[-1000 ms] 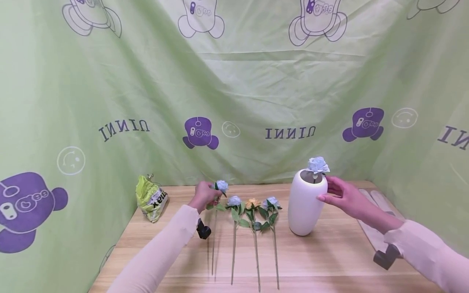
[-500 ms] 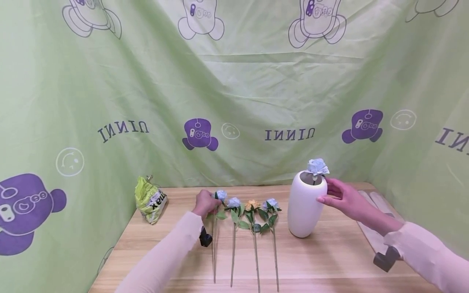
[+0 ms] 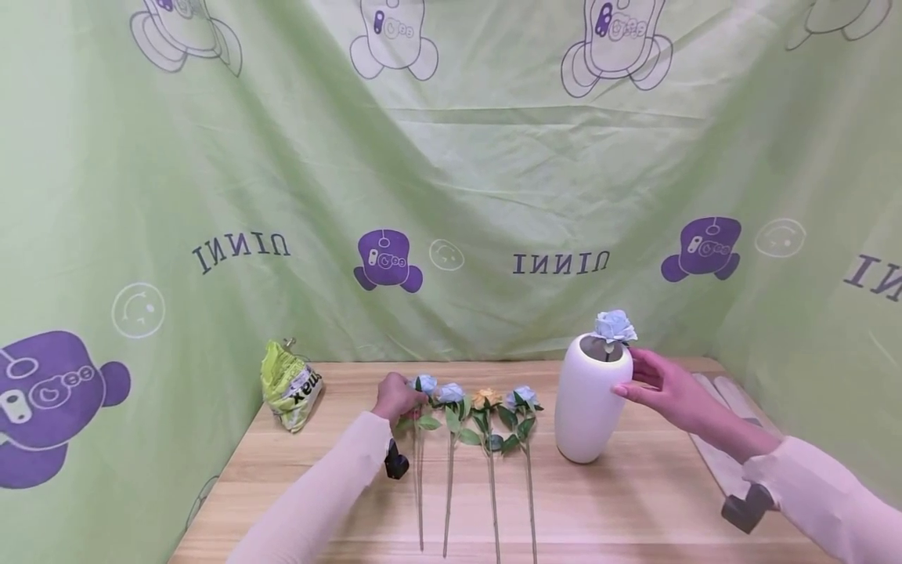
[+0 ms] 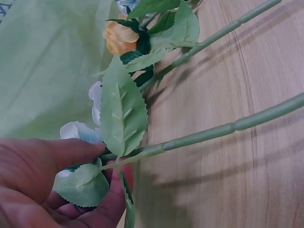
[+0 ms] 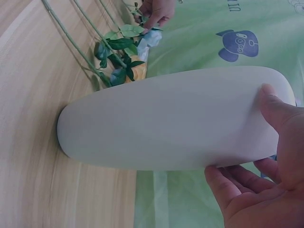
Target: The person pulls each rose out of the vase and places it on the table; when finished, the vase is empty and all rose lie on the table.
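My left hand (image 3: pixel 396 395) pinches the leafy stem (image 4: pixel 199 137) of a light blue artificial rose (image 3: pixel 424 383) just below its bloom; the stem lies low over the table, its shadow beside it. To its right lie a blue rose (image 3: pixel 451 392), an orange rose (image 3: pixel 486 398) and another blue rose (image 3: pixel 523 395), stems toward me. A white vase (image 3: pixel 590 407) stands upright at the right, with one blue rose (image 3: pixel 615 325) rising from its mouth. My right hand (image 3: pixel 669 392) holds the vase near the rim, thumb on the near side and fingers round the far side.
A crumpled yellow-green bag (image 3: pixel 290 388) sits at the table's back left. Flat grey-beige pieces (image 3: pixel 729 439) lie at the right edge, behind my right arm. Green printed cloth (image 3: pixel 451 172) hangs around the wooden table (image 3: pixel 338 501).
My left hand has lowered the blue rose to the table beside the others and shifted its stem slightly toward me and right. My right hand stays on the vase.
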Demonstrator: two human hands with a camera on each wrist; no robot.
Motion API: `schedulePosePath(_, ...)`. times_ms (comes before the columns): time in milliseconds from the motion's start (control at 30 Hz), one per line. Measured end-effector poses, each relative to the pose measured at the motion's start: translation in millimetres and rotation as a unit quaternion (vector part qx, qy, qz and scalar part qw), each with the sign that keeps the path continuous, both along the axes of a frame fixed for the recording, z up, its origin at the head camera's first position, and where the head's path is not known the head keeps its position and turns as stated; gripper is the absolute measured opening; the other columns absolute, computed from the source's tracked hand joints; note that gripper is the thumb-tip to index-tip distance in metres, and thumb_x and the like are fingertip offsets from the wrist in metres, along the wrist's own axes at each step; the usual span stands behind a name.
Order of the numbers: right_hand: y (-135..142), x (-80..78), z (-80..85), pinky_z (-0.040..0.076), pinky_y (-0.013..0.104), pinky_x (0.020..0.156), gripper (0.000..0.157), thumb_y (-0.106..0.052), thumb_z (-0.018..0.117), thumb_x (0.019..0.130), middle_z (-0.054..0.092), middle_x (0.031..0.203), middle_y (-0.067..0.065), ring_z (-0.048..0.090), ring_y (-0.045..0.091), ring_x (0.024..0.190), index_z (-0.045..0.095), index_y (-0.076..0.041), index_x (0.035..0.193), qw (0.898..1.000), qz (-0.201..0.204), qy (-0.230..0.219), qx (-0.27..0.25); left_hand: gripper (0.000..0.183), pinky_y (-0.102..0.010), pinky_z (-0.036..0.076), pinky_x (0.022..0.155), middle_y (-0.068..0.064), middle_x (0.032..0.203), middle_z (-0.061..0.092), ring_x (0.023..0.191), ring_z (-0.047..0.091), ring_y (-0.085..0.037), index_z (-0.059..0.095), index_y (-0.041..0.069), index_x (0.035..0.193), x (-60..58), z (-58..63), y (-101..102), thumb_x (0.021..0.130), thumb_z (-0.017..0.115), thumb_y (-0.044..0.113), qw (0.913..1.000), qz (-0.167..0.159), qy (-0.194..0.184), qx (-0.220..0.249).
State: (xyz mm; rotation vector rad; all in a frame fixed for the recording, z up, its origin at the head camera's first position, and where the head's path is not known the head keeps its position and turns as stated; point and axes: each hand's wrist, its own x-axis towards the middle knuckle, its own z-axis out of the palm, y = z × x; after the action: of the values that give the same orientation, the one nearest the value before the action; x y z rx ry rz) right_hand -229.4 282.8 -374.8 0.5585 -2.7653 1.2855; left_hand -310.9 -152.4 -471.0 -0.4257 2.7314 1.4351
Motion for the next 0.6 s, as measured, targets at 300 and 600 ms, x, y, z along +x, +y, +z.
schedulePosePath(300,0.8,-0.7,2.9,0.061,0.042,0.091,0.072,-0.021,0.07,0.094,0.053,0.138,0.037,0.055,0.053,0.125,0.034,0.013,0.147,1.0,-0.006,-0.003,0.005,0.028,-0.027,0.057,0.047,-0.009,0.073,0.064,0.05,0.062,-0.016,0.056,0.007,0.065,-2.5,-2.8,-1.2,0.078,0.081,0.001,0.9999,0.001,-0.004,0.017)
schedulePosePath(600,1.4,2.2,1.3,0.061,0.035,0.091,0.072,-0.023,0.07,0.094,0.053,0.139,0.035,0.056,0.049,0.126,0.034,0.01,0.148,1.0,-0.009,-0.011,0.004,0.036,-0.028,0.057,0.046,-0.015,0.081,0.062,0.049,0.06,-0.016,0.051,0.008,0.062,-2.9,-9.0,-2.0,0.074,0.084,-0.001,1.0,-0.001,0.002,0.007)
